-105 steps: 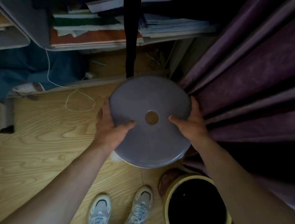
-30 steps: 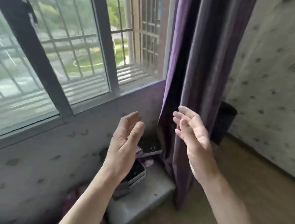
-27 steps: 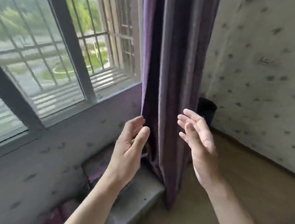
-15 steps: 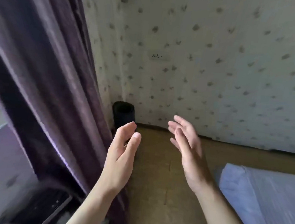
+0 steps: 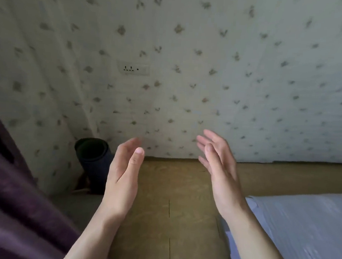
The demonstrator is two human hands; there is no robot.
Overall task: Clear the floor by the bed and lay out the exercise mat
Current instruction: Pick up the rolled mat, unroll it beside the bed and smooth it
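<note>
- At the far-left corner of the floor: rolled exercise mat, long axis upright, against the wall.
- Left hand: fingers straight, empty; mat stands just left of it, nearer this hand.
- Right hand: fingers spread, empty.

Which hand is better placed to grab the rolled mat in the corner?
Left, probably. The left hand is open and sits beside the rolled mat standing upright in the corner; the right hand, also open, is over by the bed.
</note>
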